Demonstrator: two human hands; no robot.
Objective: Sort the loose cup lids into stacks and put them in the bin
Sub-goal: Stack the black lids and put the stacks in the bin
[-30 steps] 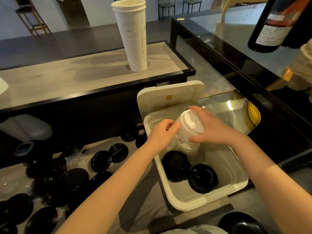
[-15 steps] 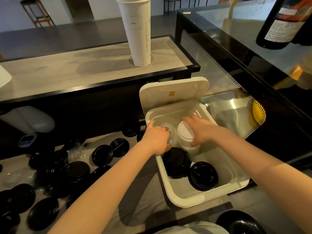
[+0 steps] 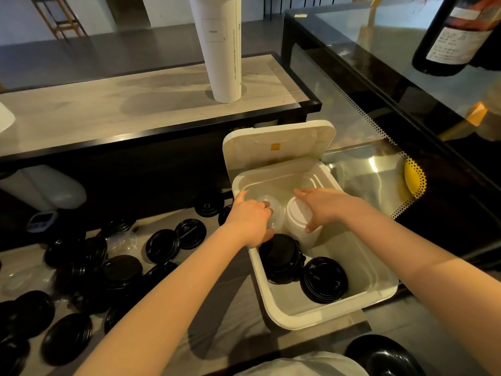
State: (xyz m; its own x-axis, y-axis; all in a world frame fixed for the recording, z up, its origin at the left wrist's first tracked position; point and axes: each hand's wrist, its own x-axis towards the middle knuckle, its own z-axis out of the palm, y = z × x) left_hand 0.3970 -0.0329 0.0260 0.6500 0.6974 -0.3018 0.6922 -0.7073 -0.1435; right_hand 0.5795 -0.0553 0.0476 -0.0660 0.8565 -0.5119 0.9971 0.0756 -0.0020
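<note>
The bin (image 3: 328,320) is set open on the counter (image 3: 235,316), its flap (image 3: 276,147) tipped up at the far end. Both hands are reached into the bin's far half. The left hand (image 3: 250,221) is curled over the clear lids (image 3: 275,210) by the bin's left wall. Its fingers are bent round the dome, and the thumb is stretched toward the bin's far-left corner. The right hand (image 3: 325,207) is laid on the white lids (image 3: 296,226), a stack stood just right of the clear ones, mid-way across the bin's far half. Its fingers are spread nearly straight across the top, with the thumb pointed down the stack's near side, so nothing is clasped.

In the bin's near half two more stacks are seen: a black stack (image 3: 282,260) against the left wall, just under the left hand, and a second black stack (image 3: 324,279) beside it, closer to the near wall. Loose black lids (image 3: 162,245) are scattered over the counter left of the bin. Beyond the bin, on a raised shelf (image 3: 108,112), tall cups (image 3: 223,50) are stood nested.
</note>
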